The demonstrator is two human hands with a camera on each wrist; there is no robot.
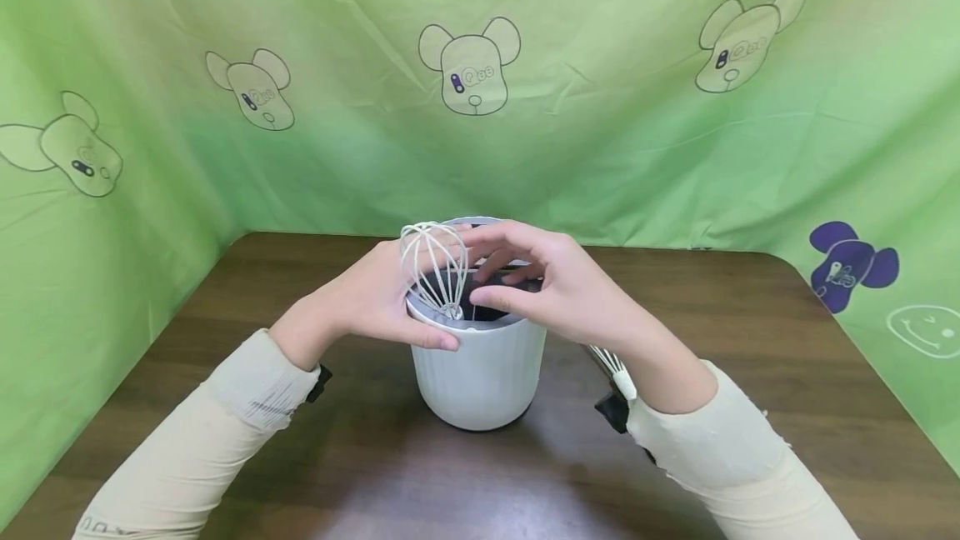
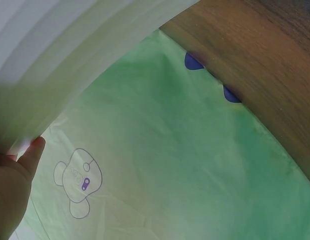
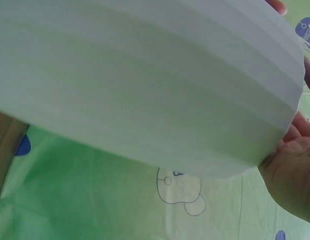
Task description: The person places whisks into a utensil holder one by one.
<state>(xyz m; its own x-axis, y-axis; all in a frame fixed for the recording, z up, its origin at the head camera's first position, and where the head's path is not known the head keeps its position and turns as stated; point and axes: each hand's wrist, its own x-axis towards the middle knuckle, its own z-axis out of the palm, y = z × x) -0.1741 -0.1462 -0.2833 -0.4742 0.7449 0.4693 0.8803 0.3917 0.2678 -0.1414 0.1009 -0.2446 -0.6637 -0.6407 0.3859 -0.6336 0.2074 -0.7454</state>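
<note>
A white ribbed container (image 1: pixel 480 373) with a grey inner rim and dark inside stands upright on the table. Inside it is a whisk (image 1: pixel 448 290), its pale wire head sticking up above the rim. My left hand (image 1: pixel 375 294) holds the container's left side, thumb against the near outer wall and fingers across the top behind the whisk. Over the opening, my right hand (image 1: pixel 558 286) bends its fingers loosely inward, with the thumb pointing left above the dark interior. Both wrist views show mostly the container's wall (image 2: pixel 69 60), with fingertips at its rim.
The dark brown wooden table (image 1: pixel 315 457) has rounded far corners. Another whisk (image 1: pixel 615 369) shows partly beside the right wrist, the rest hidden behind the sleeve. A green cloth (image 1: pixel 585 157) with printed bear heads hangs around the table.
</note>
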